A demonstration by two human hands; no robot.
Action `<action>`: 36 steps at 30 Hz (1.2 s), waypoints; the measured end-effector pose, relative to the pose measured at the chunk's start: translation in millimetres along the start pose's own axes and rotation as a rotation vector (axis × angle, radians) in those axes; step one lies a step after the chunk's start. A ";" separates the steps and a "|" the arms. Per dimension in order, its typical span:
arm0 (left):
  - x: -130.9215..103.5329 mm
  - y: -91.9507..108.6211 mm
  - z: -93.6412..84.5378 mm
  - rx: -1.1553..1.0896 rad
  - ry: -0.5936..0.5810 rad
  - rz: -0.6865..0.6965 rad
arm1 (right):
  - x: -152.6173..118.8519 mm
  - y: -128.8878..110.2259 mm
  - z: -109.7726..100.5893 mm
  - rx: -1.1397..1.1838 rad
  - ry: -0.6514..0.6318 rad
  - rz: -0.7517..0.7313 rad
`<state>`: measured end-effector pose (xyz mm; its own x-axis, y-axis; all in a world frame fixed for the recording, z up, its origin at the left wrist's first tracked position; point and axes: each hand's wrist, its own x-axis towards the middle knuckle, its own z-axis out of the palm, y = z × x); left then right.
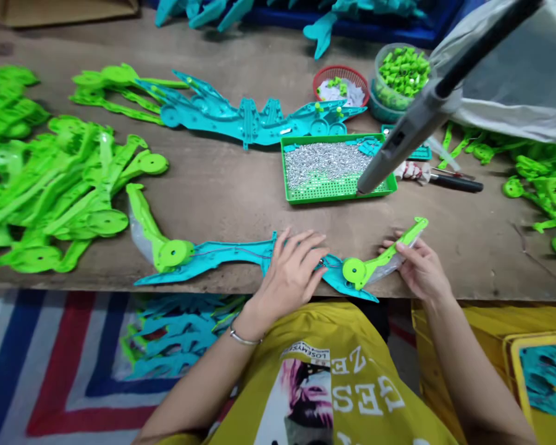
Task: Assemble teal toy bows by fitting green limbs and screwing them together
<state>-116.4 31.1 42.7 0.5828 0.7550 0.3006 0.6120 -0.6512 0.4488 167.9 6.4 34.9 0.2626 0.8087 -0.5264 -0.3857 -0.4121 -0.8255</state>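
Note:
A long blue plastic part [227, 253] lies along the table's front edge, a thin wire running along it. Round-ended green arms are joined at both sides, the left one [173, 252] and the right one [356, 271], each with clear film behind it. My left hand [293, 272] rests palm down over the blue part's middle, fingers spread. The green right arm's upper stretch is pinched between thumb and fingers of my right hand [419, 267]. Further back lies another blue part [222, 120], with green pieces at its left end.
Green parts are heaped at left [65, 198] and right [551, 185]. A green tray [319, 196] holds small metal pieces. Behind stand a red basket [362, 79] and a tub of green pegs [405, 68]. A grey tool [398, 142] hangs over the tray, near a black-handled tool [458, 183].

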 end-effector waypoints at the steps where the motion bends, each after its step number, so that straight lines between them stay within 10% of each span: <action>1: 0.6 2.0 3.1 0.001 -0.012 0.012 | 0.9 1.2 0.1 0.002 -0.008 0.007; 23: 14.4 10.4 33.7 -0.075 -0.139 0.041 | 12.1 -9.2 12.7 -0.229 0.014 0.060; 33: -22.0 -6.3 -25.8 -0.021 0.102 -0.120 | -1.0 -2.6 1.1 -1.017 0.318 -0.400; 36: -54.5 -21.9 -47.1 0.074 0.117 -0.236 | -18.1 0.8 8.4 -1.244 0.122 -0.759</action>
<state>-186.7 7.9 56.1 0.3567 0.8875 0.2917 0.7632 -0.4569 0.4568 155.4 -5.0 45.5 0.1468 0.9785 0.1450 0.8568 -0.0525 -0.5130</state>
